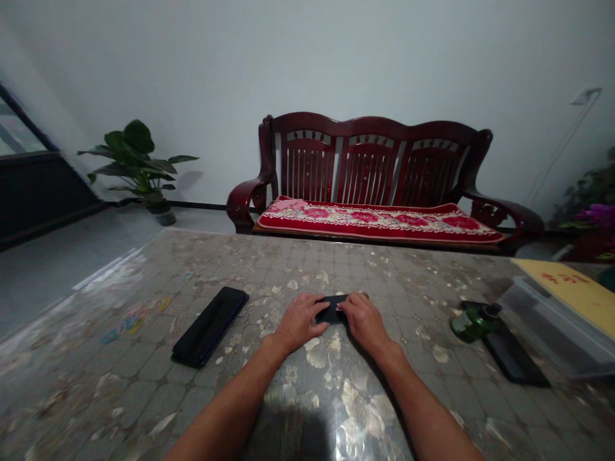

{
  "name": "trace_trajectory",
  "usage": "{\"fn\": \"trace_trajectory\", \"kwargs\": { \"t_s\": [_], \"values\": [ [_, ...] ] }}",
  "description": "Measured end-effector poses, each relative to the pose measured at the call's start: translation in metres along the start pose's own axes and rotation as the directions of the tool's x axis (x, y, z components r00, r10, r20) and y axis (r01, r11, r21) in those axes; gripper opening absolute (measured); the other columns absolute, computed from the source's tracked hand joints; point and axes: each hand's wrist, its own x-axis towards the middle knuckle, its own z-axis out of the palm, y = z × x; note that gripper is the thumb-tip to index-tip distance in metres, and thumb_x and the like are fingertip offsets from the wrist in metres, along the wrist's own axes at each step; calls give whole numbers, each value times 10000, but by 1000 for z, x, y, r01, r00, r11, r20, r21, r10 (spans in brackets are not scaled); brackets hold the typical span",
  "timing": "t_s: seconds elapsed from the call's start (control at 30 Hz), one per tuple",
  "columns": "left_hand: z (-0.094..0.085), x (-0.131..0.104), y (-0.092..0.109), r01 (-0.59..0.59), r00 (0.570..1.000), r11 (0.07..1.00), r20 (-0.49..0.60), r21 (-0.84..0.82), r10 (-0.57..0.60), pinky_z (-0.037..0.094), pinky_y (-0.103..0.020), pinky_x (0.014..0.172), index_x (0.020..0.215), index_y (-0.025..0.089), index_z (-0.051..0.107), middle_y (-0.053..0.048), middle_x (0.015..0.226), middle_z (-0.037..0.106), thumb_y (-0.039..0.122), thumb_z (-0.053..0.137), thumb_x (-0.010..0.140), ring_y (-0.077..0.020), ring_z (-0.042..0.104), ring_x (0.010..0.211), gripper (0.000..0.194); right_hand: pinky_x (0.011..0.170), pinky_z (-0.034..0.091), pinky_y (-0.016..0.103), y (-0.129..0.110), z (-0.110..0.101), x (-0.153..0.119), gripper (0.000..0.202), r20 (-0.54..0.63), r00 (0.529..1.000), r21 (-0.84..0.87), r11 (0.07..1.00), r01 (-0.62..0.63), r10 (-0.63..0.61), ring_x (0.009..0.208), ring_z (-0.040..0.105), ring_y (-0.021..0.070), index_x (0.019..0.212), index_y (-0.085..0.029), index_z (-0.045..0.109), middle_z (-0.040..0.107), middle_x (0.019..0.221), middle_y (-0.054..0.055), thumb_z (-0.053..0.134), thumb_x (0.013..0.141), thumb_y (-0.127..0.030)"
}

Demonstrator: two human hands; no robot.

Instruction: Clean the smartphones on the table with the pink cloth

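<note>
A small, dark, flat rectangular object [330, 311] lies on the table between my two hands; I cannot tell its exact kind. My left hand [300, 320] grips its left end, thumb on the near edge and fingers on the far side. Over its right end, my right hand [361, 318] is closed with bent fingers, touching the object. A pale spot shows at the right fingertips, too small to name. To the left of my hands, a black smartphone [211, 326] rests at a slant on the patterned tabletop.
Several coloured rubber bands [134, 319] are scattered at left. At right, a small green bottle [473, 322] lies by a dark phone-like slab [514, 352]. Beside them stands a clear plastic box [552, 330] under yellow card [571, 285]. A wooden bench [369, 160] stands beyond the table [269, 262].
</note>
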Motion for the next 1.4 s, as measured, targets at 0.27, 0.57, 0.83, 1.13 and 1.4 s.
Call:
{"fn": "trace_trajectory", "kwargs": {
  "t_s": [0.27, 0.57, 0.83, 1.13, 1.4],
  "values": [
    [0, -1, 0, -3, 1000, 1000, 7, 24, 3, 477, -463, 1033, 1252, 234, 681, -96, 1336, 648, 279, 751, 798, -301, 604, 1171, 462, 781, 400, 293, 18, -2, -1, 291, -74, 989, -54, 989, -135, 131, 882, 548, 211, 940, -215, 737, 627, 878, 65, 470, 969, -102],
    [0, -1, 1, 11, 1000, 1000, 15, 14, -12, 469, -469, 1038, 1256, 220, 679, -97, 1331, 651, 264, 769, 787, -307, 593, 1180, 480, 778, 396, 282, 0, 1, 0, 263, -22, 1000, -1, 1000, -21, 21, 874, 542, 202, 963, -221, 732, 630, 888, 53, 487, 982, -126],
    [1, -1, 1, 20, 1000, 1000, 22, 16, -20, 458, -490, 1048, 1257, 220, 677, -109, 1340, 642, 259, 761, 797, -313, 591, 1197, 470, 774, 390, 296, 14, -3, -1, 263, -72, 989, -102, 986, -135, 128, 870, 545, 210, 936, -206, 741, 632, 877, 65, 502, 965, -100],
    [6, -2, -3, 11, 1000, 1000, 13, 22, -11, 447, -487, 1055, 1258, 232, 671, -99, 1345, 640, 278, 768, 803, -304, 586, 1209, 468, 766, 384, 286, 3, 0, 0, 231, -36, 998, -56, 998, -43, 42, 863, 542, 201, 943, -216, 737, 631, 881, 52, 529, 970, -119],
    [4, -1, -1, 12, 1000, 1000, 26, 25, -13, 452, -476, 1048, 1254, 212, 673, -110, 1341, 643, 273, 773, 800, -302, 591, 1200, 469, 765, 384, 290, 8, 0, -2, 240, -69, 995, -61, 996, -71, 66, 852, 537, 207, 924, -200, 732, 624, 870, 60, 515, 967, -107]
  ]
}}
